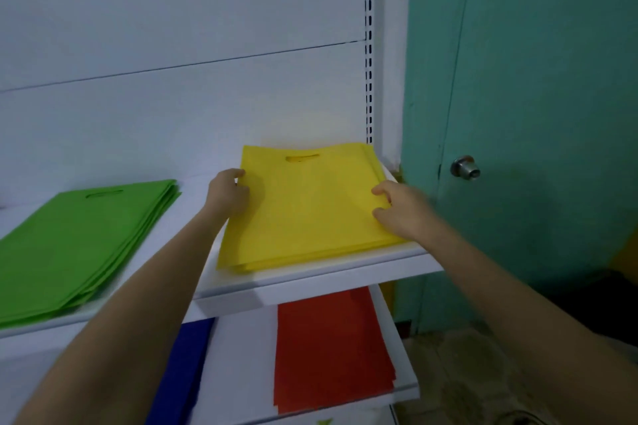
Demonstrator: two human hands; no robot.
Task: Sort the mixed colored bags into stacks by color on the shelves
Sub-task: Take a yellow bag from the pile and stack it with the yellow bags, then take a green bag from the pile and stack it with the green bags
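A stack of yellow bags point(303, 214) lies on the right part of the upper white shelf point(310, 281). My left hand point(229, 193) touches the stack's left edge, fingers curled against it. On the stack's right edge rests my right hand point(400, 207), its fingers bent over the top bag. A stack of green bags point(79, 245) sits on the same shelf to the left. On the lower shelf point(241, 366) lie a stack of red bags point(328, 352) and, to its left, blue bags point(183, 373) partly hidden by my left arm.
A teal door point(535, 114) with a metal knob point(465, 167) stands right of the shelving. The slotted shelf upright point(368, 45) rises behind the yellow stack. The shelf's white back panel point(172, 45) fills the background. Tiled floor point(466, 373) shows at lower right.
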